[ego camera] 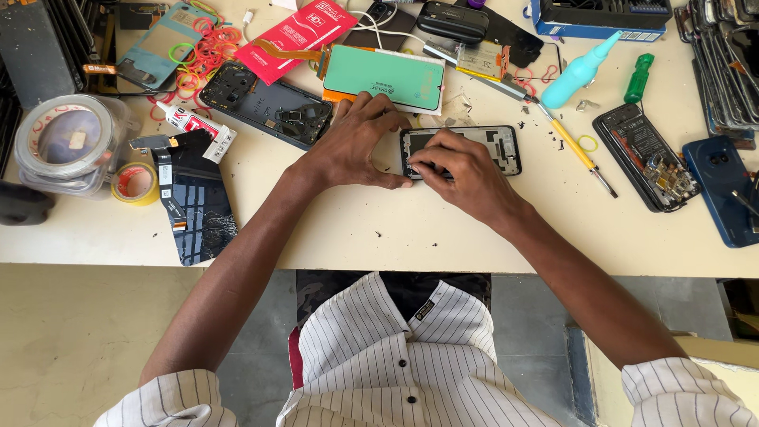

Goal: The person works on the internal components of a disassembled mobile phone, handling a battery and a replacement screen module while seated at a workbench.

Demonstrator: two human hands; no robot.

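Far left of the left hand: a clear tub (75, 146) with tape rolls inside, a small yellow tape roll (136, 183) just beside it. Nearer in, a cracked black screen panel (198, 209) lying tilted by the table's (379, 233) front edge, a white glue tube (190, 124) with a red cap just above it. Beyond those, a scatter of coloured rubber bands (207, 54) and a dark phone back frame (269, 107) set diagonally, just left of the left wrist. Left hand (354, 146) pressed flat on the table, fingers curled against the left end of the opened phone frame (474, 146), steadying it. Right behind that hand, a green-backed display panel (385, 77) with an orange flex strip. Right hand (462, 175) laid over the lower left part of the same phone frame, fingertips pinched close together on its inside; whether anything small sits between them cannot be told. Phone frame lying flat between both hands, its right half uncovered. Right of the right hand: a yellow-handled screwdriver (575, 148) lying at a slant, a turquoise squeeze bottle (577, 73) and a green-handled tool (639, 77) further back. Further right, an opened phone (647, 156) with its boards showing, then a blue phone back (726, 188) at the table's edge.
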